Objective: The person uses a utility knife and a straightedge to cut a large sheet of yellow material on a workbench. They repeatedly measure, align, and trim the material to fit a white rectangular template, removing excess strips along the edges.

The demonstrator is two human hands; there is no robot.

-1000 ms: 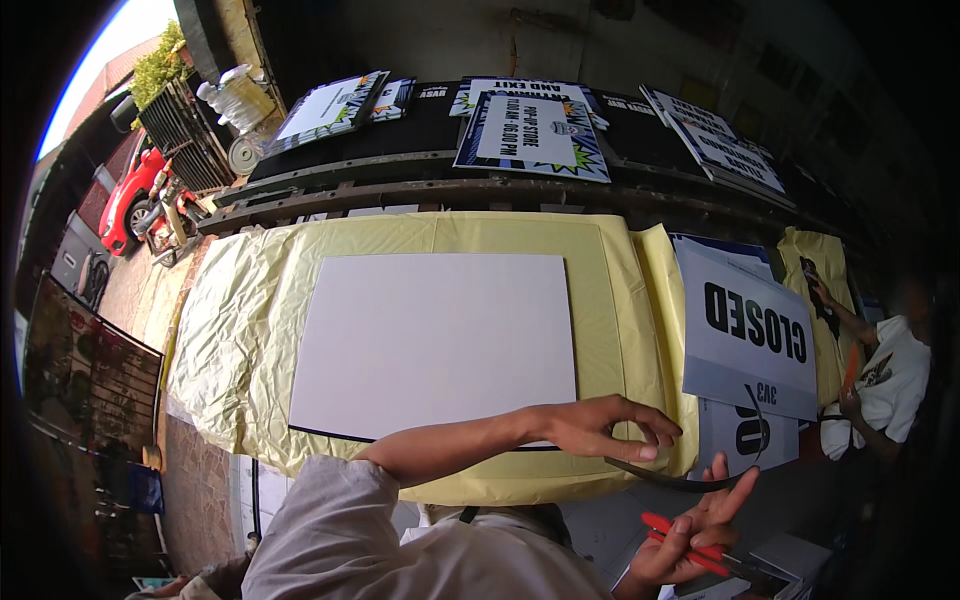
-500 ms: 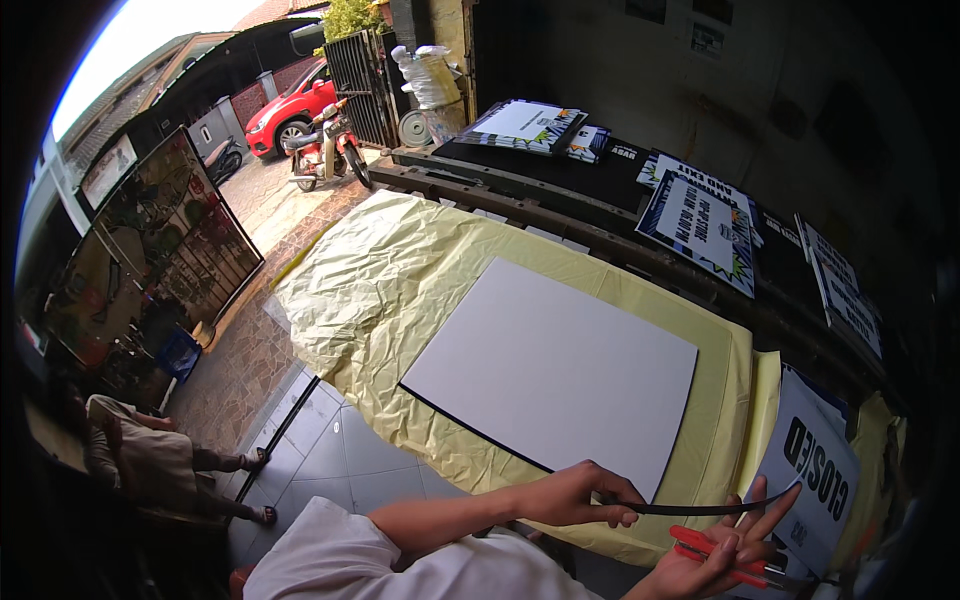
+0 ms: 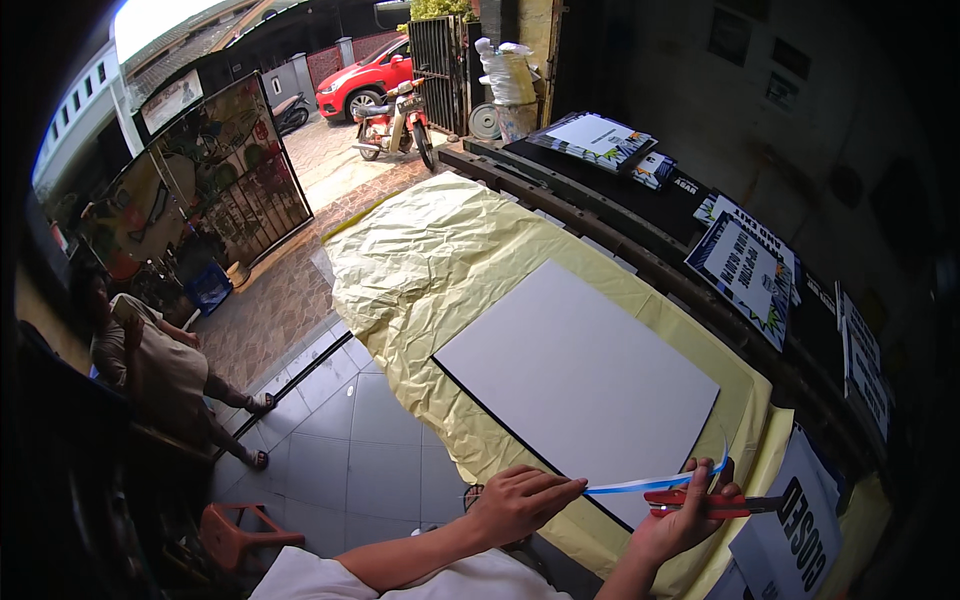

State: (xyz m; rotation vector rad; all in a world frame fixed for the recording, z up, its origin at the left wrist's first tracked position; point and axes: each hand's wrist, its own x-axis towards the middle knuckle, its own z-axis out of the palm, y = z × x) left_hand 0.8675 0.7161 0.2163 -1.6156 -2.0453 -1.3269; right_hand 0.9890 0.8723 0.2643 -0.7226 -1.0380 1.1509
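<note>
My left hand (image 3: 525, 500) pinches one end of a narrow blue-and-white strip (image 3: 635, 487) that looks like tape. At its other end, the strip curls upward by the fingers of my right hand (image 3: 690, 515). That hand is also closed around a long red hand tool (image 3: 730, 507), which looks like a cutter; its dark end points right. Both hands hover over the near edge of a large white board (image 3: 580, 370) with a dark edge, which lies flat on crumpled yellow paper (image 3: 400, 270).
Printed signs (image 3: 745, 275) lie in piles on a dark bench along the right. Another sign (image 3: 790, 530) sits at the near right. A person (image 3: 150, 350) stands at the left, by an orange stool (image 3: 240, 535). A motorbike (image 3: 395, 125) and a red car (image 3: 365, 80) are outside.
The view has shifted, so the scene sits further right and the stool shows. The strip, dark before, now shows a blue-and-white side. My left hand has moved left relative to the board.
</note>
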